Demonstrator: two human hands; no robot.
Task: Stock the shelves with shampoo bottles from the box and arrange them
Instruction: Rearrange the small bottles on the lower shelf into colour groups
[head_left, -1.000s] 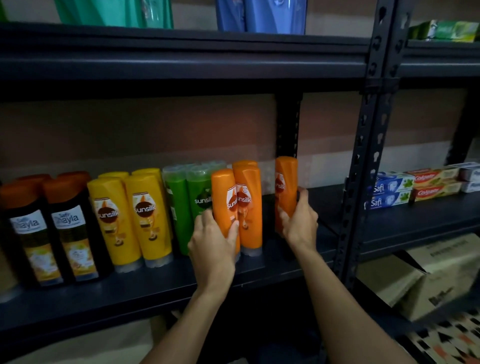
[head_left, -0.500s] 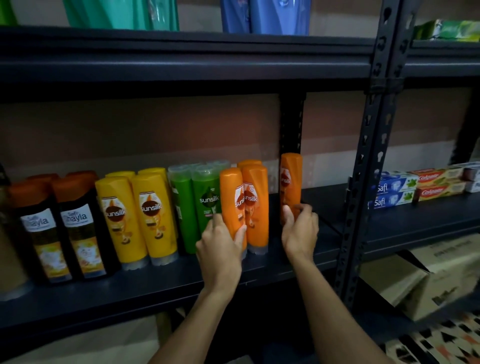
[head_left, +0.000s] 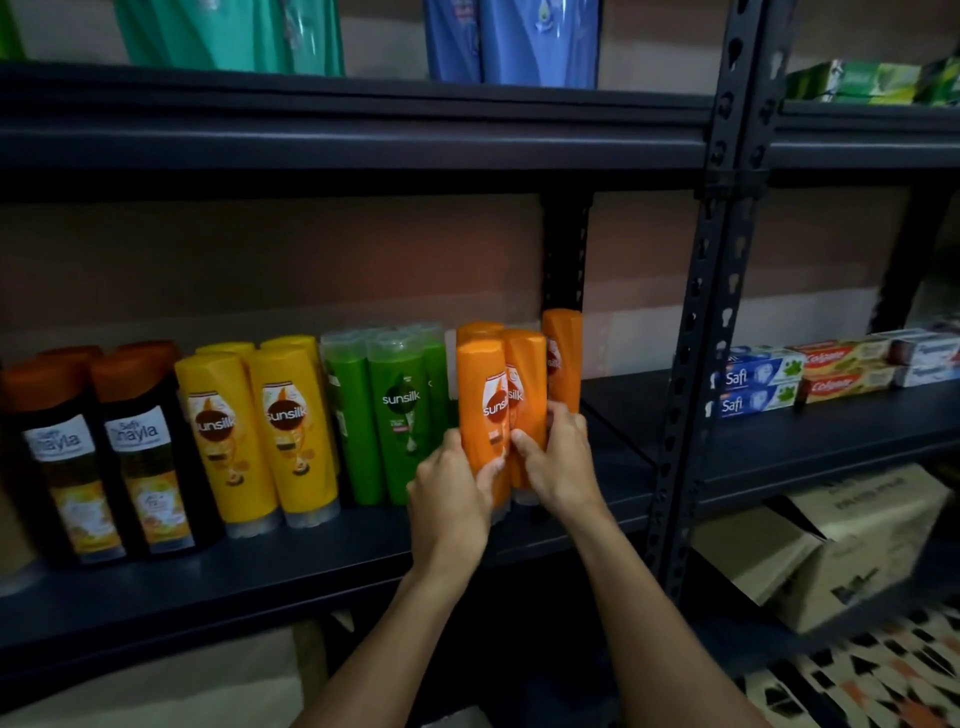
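On the dark middle shelf stand rows of shampoo bottles. From the left: black Hayla bottles, yellow Sunsilk bottles, green Sunsilk bottles, then orange Sunsilk bottles. My left hand grips the front orange bottle near its base. My right hand holds the orange bottle beside it, thumb on its front. Another orange bottle stands behind on the right, and a further one peeks out at the back.
A black upright post bounds the bay on the right. Toothpaste boxes lie on the neighbouring shelf. A cardboard box sits below on the right. Green and blue packs stand on the shelf above.
My right hand let go of the rear right orange bottle and moved left onto the second front orange bottle. My left hand stayed on the front orange bottle. The camera drifted slightly.
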